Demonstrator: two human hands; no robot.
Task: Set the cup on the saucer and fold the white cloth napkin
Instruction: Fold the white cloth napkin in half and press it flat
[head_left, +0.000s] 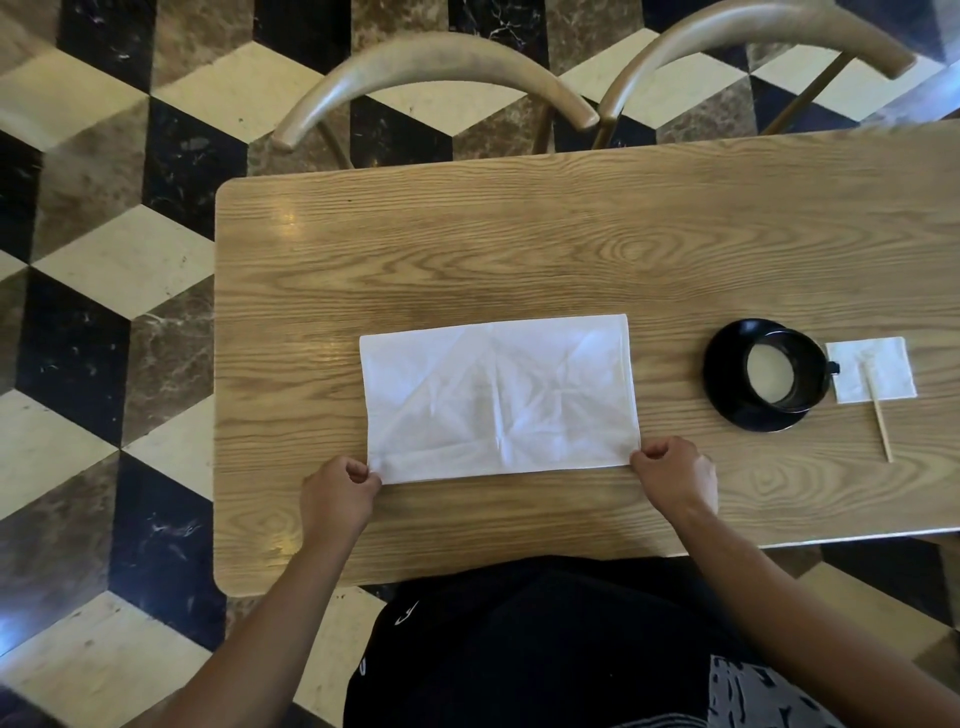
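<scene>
The white cloth napkin (498, 397) lies flat on the wooden table (467, 249) as a wide rectangle with crease lines. My left hand (337, 496) pinches its near left corner. My right hand (675, 473) pinches its near right corner. To the right, a black cup (808, 364) with a pale inside stands on a black saucer (727, 400), its handle pointing right.
A small white paper napkin (883, 364) lies right of the saucer, with a thin wooden stick (880, 421) across its near edge. Two curved wooden chair backs (436, 62) (753, 31) stand at the table's far side. A patterned tiled floor (104, 260) surrounds the table.
</scene>
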